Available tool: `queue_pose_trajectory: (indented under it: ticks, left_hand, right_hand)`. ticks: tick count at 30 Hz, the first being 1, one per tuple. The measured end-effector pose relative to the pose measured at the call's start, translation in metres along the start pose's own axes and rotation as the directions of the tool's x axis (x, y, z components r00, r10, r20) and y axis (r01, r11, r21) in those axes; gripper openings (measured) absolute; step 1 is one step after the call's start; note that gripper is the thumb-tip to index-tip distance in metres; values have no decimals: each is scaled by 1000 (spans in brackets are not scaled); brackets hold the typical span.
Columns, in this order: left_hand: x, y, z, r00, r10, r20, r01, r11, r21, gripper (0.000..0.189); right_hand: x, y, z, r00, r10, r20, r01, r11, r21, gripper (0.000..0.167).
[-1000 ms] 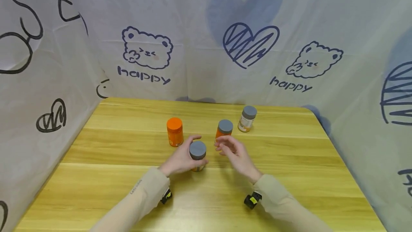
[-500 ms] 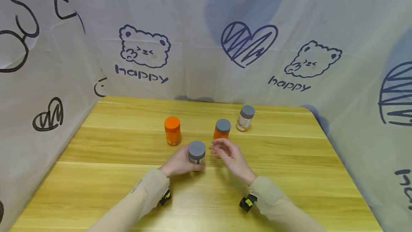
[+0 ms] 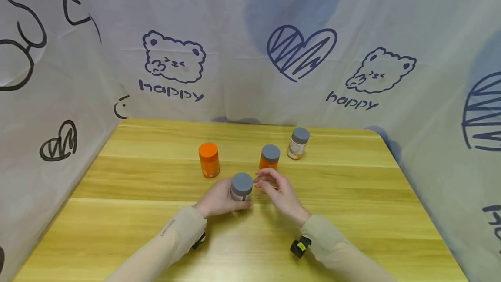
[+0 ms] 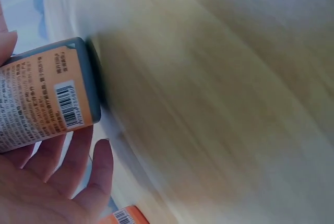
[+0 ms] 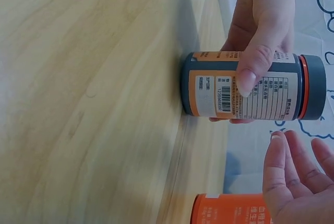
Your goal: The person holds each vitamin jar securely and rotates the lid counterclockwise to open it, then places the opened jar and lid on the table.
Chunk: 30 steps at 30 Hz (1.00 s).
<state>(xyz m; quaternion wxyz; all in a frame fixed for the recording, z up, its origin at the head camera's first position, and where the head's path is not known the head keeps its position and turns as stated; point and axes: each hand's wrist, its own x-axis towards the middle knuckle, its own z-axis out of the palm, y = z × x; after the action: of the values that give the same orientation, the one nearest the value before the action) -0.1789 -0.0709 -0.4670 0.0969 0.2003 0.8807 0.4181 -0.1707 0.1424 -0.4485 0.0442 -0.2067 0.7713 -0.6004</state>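
My left hand [image 3: 219,197] grips a supplement bottle [image 3: 241,186] with a grey lid, its thumb across the label in the right wrist view. The bottle [image 5: 245,85] stands upright, its grey base close over the table; an orange and white label with a barcode shows. My right hand [image 3: 275,190] is held just right of it, fingers loosely bent and holding nothing. Behind the right hand stands an orange bottle [image 3: 269,163] with a grey lid, its lower part hidden by the fingers. In the right wrist view the right hand's fingers [image 5: 300,166] show beside the gripped bottle.
An orange bottle with an orange lid [image 3: 209,160] stands behind the left hand. Farther back on the right is a white-labelled bottle with a grey lid [image 3: 298,143]. The wooden table [image 3: 352,195] ends at white printed cloth [image 3: 235,77] behind and at the sides.
My left fingers have gone from spread around the grey-lidded bottle to wrapped against it, and the bottle looks slightly raised. My right hand has shifted a little left, toward that bottle.
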Motion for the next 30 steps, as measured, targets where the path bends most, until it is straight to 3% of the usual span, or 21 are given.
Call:
queue_pose_trajectory:
  ticks: [4, 14, 23, 30]
  left_hand:
    - [0, 2, 0, 999, 46, -21, -45, 998, 41, 59]
    - [-4, 2, 0, 993, 101, -66, -88, 982, 167, 51]
    - [-11, 10, -3, 984, 146, -105, -108, 948, 300, 39]
    - [-16, 12, 0, 962, 195, -193, -105, 912, 395, 39]
  right_hand:
    - [2, -2, 1, 1000, 15, -26, -15, 1000, -9, 29]
    - [3, -8, 7, 997, 53, -54, -55, 998, -42, 28]
    - [4, -12, 15, 993, 19, -118, -40, 984, -171, 26]
    - [6, -18, 25, 991, -4, -137, -39, 950, -310, 26]
